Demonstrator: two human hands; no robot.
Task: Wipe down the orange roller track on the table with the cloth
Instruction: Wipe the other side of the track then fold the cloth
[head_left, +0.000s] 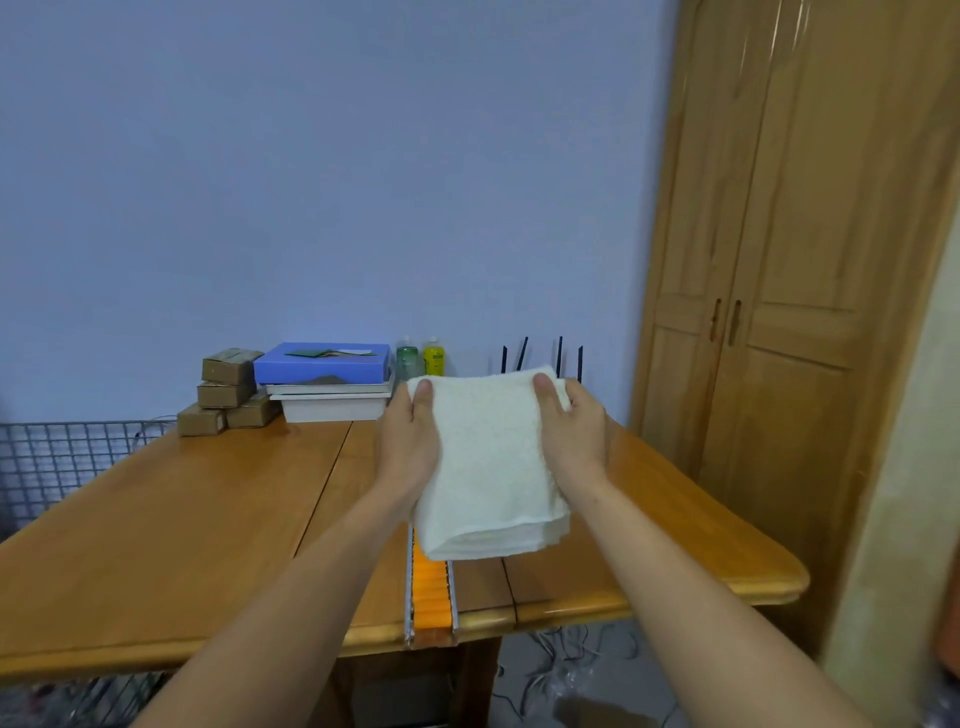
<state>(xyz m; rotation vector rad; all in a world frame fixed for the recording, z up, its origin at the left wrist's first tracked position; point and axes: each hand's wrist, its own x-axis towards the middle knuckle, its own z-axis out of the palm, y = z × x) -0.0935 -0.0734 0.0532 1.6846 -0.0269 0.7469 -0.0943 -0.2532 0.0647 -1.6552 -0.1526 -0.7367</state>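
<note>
Above the middle of the honey-coloured wooden table (182, 519), a folded white terry cloth (493, 467) is held between 2 hands. The left hand (408, 447) grips the cloth's left edge, with the thumb on top near the far corner and the fingers curled underneath. The right hand (571, 441) grips the right edge in the same manner. Neither hand holds anything else.

The orange roller track (431, 592), set in a pale metal channel, lies below the fingers and nearer than them, under the cloth's left half. The left hand is therefore the closer one. The track's long axis runs near to far, and its near end sits at the table's near edge. The cloth hides the far section. Whether the cloth's hanging edge touches the rollers cannot be determined.

Wiping appears not yet begun. The next move calls for lowering the cloth and stroking along that axis.

Brown cardboard boxes (228, 389), a flat blue box (322, 361) and 2 plastic bottles (421, 358) stand at the far edge against a pale blue wall (311, 156). Wooden cupboard doors (779, 312) stand at the right.
</note>
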